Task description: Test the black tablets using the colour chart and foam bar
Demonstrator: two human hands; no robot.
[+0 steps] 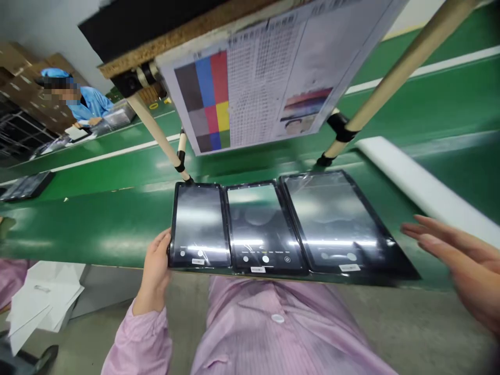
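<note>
Three black tablets lie side by side on the green bench: a left tablet (201,219), a middle tablet (260,221) and a wider-looking right tablet (332,213). Their glossy screens show round camera buttons near the bottom, and each has a small white label on its lower edge. At the left tablet's outer edge, my left hand (155,265) is closed against its side, its fingertips partly hidden. My right hand (461,260) is off to the right, slightly blurred, with stretched fingers and nothing in it, apart from the right tablet.
Above the tablets a printed colour chart (250,94) hangs from a frame of beige pipes (402,67). A white foam strip (425,182) lies at right. Dark devices (27,186) sit far left. Below are white sheets (47,297). Across the line works a person in blue (88,101).
</note>
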